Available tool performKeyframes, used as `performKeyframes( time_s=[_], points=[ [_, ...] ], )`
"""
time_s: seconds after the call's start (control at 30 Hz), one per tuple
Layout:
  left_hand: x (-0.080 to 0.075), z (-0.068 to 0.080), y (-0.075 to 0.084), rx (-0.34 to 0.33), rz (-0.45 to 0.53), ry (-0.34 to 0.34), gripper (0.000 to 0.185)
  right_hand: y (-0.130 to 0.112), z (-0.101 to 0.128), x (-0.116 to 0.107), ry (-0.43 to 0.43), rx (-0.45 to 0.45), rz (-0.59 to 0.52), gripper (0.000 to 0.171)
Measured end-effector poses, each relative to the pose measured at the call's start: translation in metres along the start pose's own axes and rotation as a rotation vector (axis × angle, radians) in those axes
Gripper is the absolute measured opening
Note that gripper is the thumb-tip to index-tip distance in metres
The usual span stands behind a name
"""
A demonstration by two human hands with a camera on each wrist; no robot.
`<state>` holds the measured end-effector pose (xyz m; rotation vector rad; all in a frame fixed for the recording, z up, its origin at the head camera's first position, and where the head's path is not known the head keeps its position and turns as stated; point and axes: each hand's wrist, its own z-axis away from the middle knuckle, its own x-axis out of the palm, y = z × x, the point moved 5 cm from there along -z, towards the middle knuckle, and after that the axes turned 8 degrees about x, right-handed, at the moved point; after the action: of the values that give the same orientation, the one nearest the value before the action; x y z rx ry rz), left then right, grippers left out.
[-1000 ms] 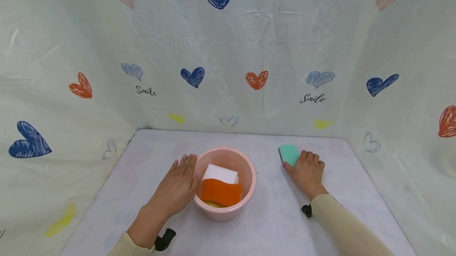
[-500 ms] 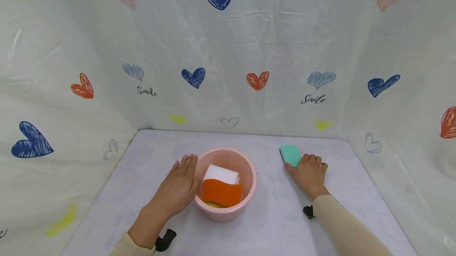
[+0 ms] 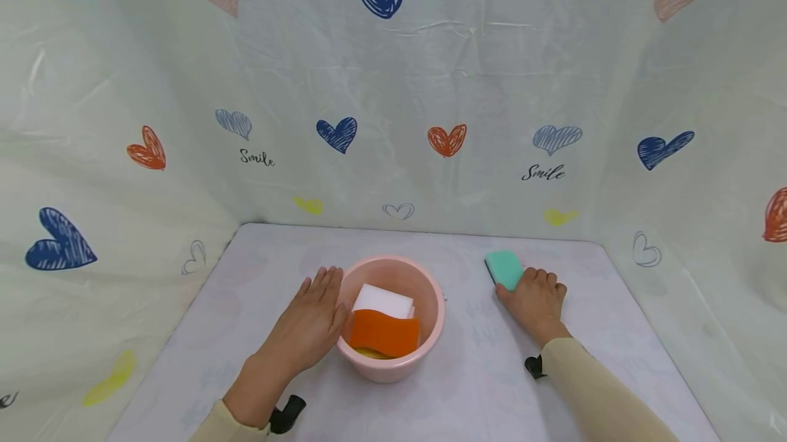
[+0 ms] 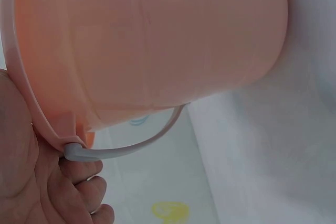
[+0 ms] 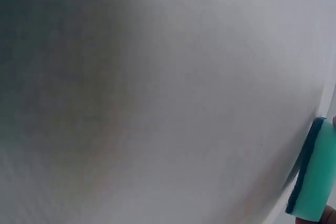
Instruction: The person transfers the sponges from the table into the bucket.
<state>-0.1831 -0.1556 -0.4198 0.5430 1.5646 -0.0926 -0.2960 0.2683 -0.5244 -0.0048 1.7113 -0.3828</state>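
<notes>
A pink bucket [image 3: 384, 372] stands upright on the table, and my left hand [image 3: 307, 322] rests against its left rim with the fingers straight. Its pale handle [image 4: 118, 151] hangs down beside that hand in the left wrist view. Inside lie a wavy orange sponge [image 3: 384, 333], white foam blocks [image 3: 382, 300] and something yellow partly hidden beneath the orange one. To the right, my right hand [image 3: 532, 302] grips a turquoise sponge [image 3: 504, 268] between thumb and fingers. The dark scouring layer [image 5: 304, 166] of this sponge faces the tabletop, close over it in the right wrist view.
A white table [image 3: 467, 394] carries the bucket. Behind it and at both sides hangs a pale plastic sheet [image 3: 393, 175] printed with hearts. Dark straps [image 3: 286, 415] are on both wrists, below beige sleeves [image 3: 593, 380].
The head view has shifted slightly, so everything appears a little further right. Both hands, the bucket and the turquoise sponge otherwise stay about where they were.
</notes>
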Motion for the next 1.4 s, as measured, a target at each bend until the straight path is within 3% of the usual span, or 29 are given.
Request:
performKeyframes(
  time_s=[0.27,0.7,0.87,1.17,1.4],
  points=[
    [0.0,0.0,0.001,-0.013,0.007,-0.005,0.07,0.005,0.0,-0.012,0.038,-0.063,-0.023,0.054],
    [-0.002,0.001,0.004,-0.009,-0.005,0.014,0.069,-0.003,0.004,-0.04,0.2,-0.299,-0.061,0.067],
    [-0.003,0.001,0.005,-0.005,-0.022,0.028,0.069,-0.028,0.012,-0.063,0.229,-0.388,-0.117,0.066],
    [-0.004,0.002,0.006,0.002,-0.05,0.029,0.069,-0.096,0.04,-0.106,0.261,-0.579,-0.203,0.063],
    [-0.004,0.0,0.005,-0.001,-0.073,0.02,0.069,-0.145,0.065,-0.117,0.238,-0.717,-0.229,0.061]
  ],
)
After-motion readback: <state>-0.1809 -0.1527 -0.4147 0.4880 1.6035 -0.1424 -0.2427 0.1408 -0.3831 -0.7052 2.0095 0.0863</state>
